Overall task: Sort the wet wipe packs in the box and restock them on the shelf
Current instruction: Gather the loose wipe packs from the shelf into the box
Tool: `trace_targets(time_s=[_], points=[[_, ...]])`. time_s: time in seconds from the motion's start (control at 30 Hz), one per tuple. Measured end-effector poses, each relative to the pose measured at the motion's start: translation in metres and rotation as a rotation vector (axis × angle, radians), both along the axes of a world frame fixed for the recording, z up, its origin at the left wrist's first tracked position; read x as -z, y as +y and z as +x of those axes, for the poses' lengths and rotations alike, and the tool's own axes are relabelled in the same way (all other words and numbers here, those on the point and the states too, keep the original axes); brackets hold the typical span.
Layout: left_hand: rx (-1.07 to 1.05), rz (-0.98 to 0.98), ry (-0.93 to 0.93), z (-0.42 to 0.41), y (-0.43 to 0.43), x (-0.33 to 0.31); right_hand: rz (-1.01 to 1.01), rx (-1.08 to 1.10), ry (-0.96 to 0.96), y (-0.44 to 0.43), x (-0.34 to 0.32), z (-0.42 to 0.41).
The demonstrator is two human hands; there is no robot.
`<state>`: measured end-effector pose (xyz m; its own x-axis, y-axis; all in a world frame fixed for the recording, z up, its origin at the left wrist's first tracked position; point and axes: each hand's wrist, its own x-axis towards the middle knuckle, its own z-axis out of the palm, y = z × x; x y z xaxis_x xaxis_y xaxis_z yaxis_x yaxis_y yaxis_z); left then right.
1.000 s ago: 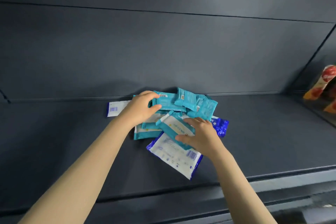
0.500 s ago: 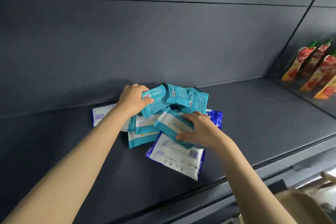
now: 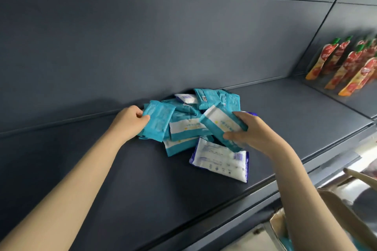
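Wet wipe packs lie in a loose overlapping heap on the dark shelf, pushed up to the back panel, roughly mid-view. Left hand is at 9 o'clock of the heap, fingers curled round the left edge of a plain teal pack, which lies tilted across others. Right hand is at 3 o'clock, thumb and fingers clamped across a white-and-teal pack, raised at a slant off the heap. A blue-and-white pack lies flat at 5 o'clock of the heap, just below the right hand, not held. Handling, my guess: light, soft film pouches with squashy damp filling. They bend if taken by a corner, and the glossy wrap is likely to slide pack on pack. Best taken across the width at mid-body, or by a crimped end seam; no fragility worry. Only a corner of the cardboard box shows, at 5 o'clock of the view. Red pouches stand at 2 o'clock, well apart.
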<state>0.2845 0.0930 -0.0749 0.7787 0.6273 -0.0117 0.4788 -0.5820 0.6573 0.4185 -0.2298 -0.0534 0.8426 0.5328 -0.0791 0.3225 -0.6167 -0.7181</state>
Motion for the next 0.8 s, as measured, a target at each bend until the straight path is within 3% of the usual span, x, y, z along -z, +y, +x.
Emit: trace_targets(time_s=[0.13, 0.4, 0.5, 0.67, 0.8], points=[[0.007, -0.029, -0.05, 0.003, -0.009, 0.001, -0.197, -0.105, 0.103, -0.018, -0.004, -0.017], [-0.031, -0.435, -0.298, 0.004, -0.021, 0.004, -0.339, -0.143, 0.172, -0.019, -0.003, -0.038], [-0.041, -0.555, -0.293, 0.002, -0.021, 0.0, -0.414, -0.152, 0.145, -0.011, -0.005, -0.04], [0.07, -0.571, -0.195, -0.002, -0.009, -0.007, -0.53, -0.205, 0.083, -0.001, -0.014, -0.046], [0.136, -0.494, -0.197, -0.011, -0.006, -0.012, -0.376, -0.237, 0.168, 0.005, -0.017, -0.056]])
